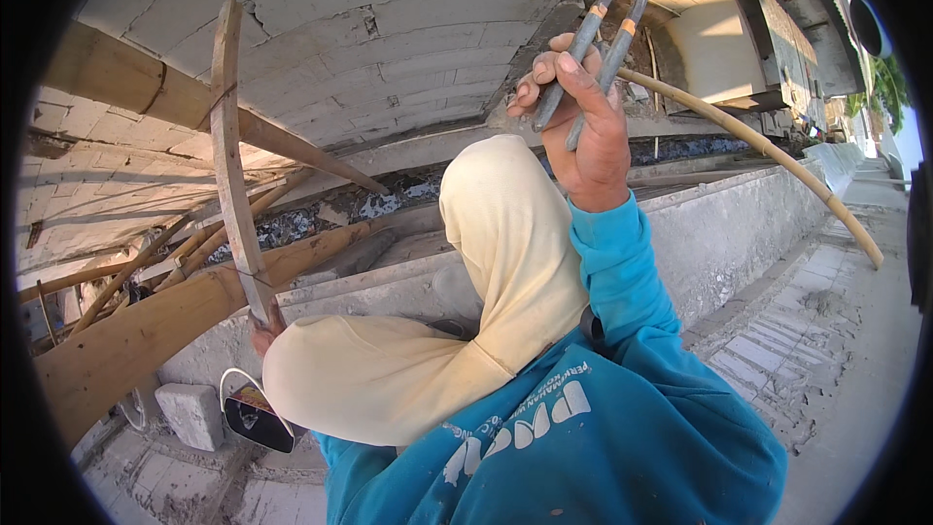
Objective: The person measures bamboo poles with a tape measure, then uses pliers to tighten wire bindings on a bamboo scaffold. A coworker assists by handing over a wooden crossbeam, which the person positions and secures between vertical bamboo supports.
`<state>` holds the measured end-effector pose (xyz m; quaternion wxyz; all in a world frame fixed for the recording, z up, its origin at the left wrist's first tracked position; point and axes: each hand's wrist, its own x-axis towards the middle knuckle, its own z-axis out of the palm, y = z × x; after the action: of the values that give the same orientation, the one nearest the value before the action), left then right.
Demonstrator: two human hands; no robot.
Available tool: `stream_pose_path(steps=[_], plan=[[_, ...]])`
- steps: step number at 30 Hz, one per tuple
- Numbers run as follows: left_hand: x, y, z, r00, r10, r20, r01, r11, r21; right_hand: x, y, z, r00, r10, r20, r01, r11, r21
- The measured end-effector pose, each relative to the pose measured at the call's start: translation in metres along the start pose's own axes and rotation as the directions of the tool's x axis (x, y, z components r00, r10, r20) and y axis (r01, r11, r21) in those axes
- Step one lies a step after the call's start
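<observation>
Raising grey pincers (pixel 584 40) in a closed right hand (pixel 591 141), fingers wrapped around the handles.
The left hand (pixel 266 333) shows at the lower end of a wooden batten (pixel 225 156), mostly hidden behind a cream-trousered knee (pixel 326 369), so its grip cannot be told; the batten crosses an upper bamboo pole (pixel 136 83) and a thicker lower one (pixel 136 350), a black bucket (pixel 259 423) and a pale block (pixel 191 415) sit near the knee, a curved bamboo pole (pixel 777 154) leans at right, and a grey block wall (pixel 418 29) stands beyond a low concrete wall (pixel 748 233) and mortar-spattered floor (pixel 802 321).
</observation>
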<state>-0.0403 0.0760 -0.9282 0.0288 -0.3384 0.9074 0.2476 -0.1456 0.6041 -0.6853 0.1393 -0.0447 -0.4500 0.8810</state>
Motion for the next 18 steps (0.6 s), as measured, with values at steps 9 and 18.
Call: stream_pose_path(steps=[9,18], plan=[[-0.006,-0.002,0.005,0.99,0.045,-0.136,-0.028,0.992,0.124,-0.012,0.053,0.067,0.99,0.083,0.113,-0.042,0.944,-0.328],[-0.013,0.012,-0.006,0.99,0.055,-0.13,-0.046,0.996,0.074,-0.018,0.062,0.083,0.957,0.201,0.21,-0.079,0.876,-0.476]])
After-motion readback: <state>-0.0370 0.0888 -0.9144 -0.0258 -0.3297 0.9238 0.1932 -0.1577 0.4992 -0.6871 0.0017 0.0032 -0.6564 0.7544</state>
